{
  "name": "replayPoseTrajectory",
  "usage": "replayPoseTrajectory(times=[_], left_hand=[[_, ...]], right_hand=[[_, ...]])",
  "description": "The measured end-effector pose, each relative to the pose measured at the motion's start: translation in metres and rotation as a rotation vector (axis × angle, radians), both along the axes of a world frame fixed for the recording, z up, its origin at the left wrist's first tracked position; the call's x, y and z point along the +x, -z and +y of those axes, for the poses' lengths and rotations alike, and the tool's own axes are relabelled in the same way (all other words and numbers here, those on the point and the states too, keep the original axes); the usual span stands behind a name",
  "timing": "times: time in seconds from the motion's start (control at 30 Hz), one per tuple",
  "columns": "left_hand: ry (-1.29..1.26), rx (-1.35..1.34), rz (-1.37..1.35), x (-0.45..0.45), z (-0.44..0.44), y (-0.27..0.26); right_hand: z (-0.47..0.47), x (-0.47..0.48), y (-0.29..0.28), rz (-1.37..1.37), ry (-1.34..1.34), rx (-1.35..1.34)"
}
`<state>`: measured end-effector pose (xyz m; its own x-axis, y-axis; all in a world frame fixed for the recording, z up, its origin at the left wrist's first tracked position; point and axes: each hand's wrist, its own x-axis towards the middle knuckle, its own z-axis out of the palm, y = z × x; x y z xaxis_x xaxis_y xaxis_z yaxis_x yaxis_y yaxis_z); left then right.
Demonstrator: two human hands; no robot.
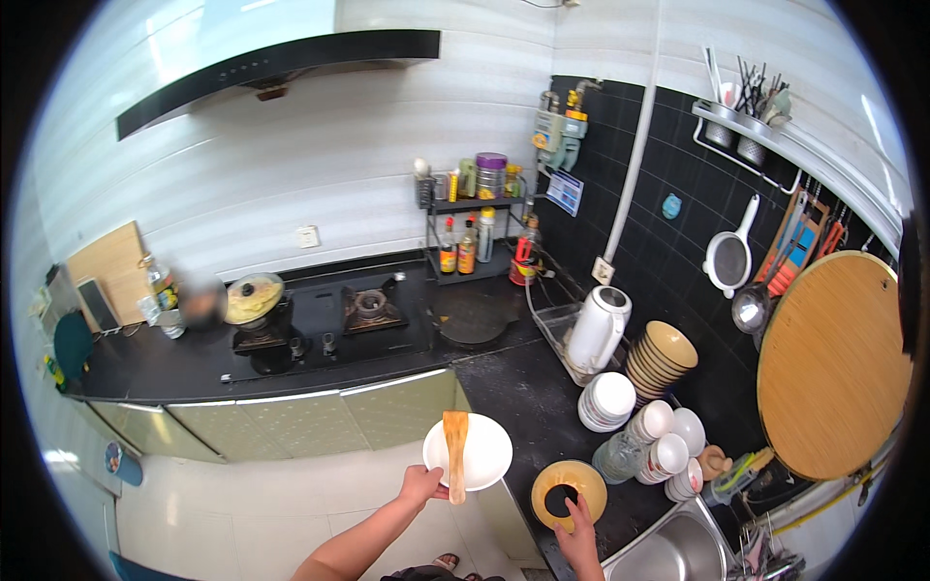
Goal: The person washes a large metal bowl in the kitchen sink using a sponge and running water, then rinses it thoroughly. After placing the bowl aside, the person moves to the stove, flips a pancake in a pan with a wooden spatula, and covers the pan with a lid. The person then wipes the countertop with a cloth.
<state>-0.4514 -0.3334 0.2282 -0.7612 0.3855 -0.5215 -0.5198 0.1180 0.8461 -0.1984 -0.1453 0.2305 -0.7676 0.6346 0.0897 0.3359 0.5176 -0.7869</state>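
My left hand [424, 485] grips the rim of a white bowl [485, 450] and the handle of a wooden spatula [455, 436] that lies across it, held over the floor beside the counter. On the black counter, my right hand [577, 534] reaches over a yellow bowl [591, 476]; its fingertips are at a round black object [560, 500] inside. Whether the fingers grip that object cannot be told. A pan with a glass lid [254, 298] and pale food in it rests on the left burner of the gas stove [320, 348].
Stacked white bowls [607, 396], yellow bowls [657, 356] and a white electric kettle [598, 330] stand along the right wall. A steel sink [672, 548] lies at lower right. Sauce bottles [466, 248] occupy a rack in the corner; a round wooden board [832, 370] hangs at right.
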Motion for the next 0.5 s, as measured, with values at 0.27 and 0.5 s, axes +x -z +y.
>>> replayPoseTrajectory(times=[0.27,0.5], left_hand=[[-0.210,-0.021,0.007,0.021,-0.085,-0.001],[-0.354,0.005,0.035,0.012,-0.161,-0.007]], right_hand=[[-0.024,-0.031,0.025,-0.030,-0.232,-0.045],[-0.048,-0.083,0.030,0.106,-0.424,0.087]])
